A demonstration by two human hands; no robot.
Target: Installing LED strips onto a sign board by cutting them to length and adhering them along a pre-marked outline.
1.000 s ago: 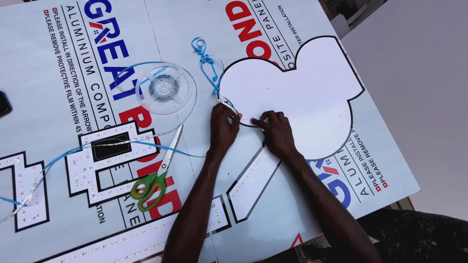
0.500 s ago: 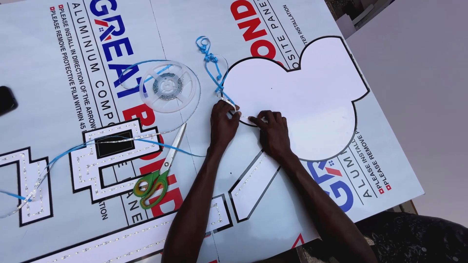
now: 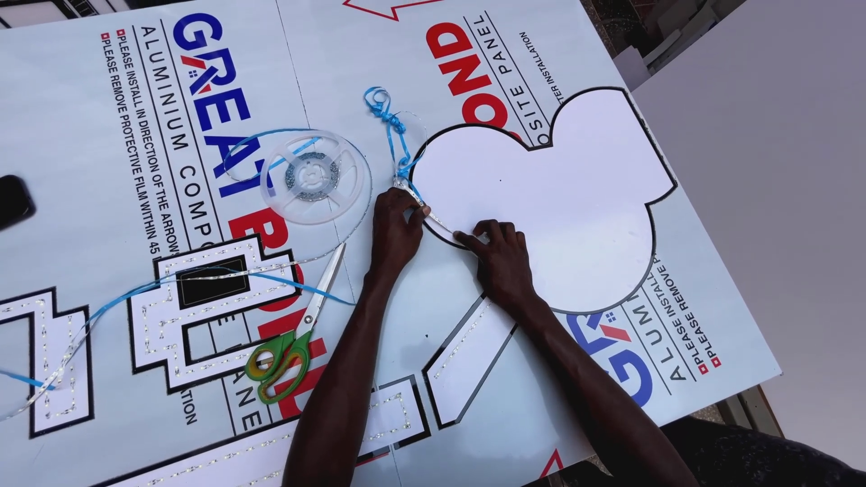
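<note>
My left hand pinches the thin strip at the left edge of the big white cutout, thumb and fingers pressed together on it. My right hand lies just to the right, fingers flat and pressed down on the same strip along the cutout's black outline. The strip's blue backing curls away on the far side of my left hand. A clear reel sits to the left of it on the printed panel. Scissors with green handles lie near my left forearm, beside white letter shapes dotted with small lights.
</note>
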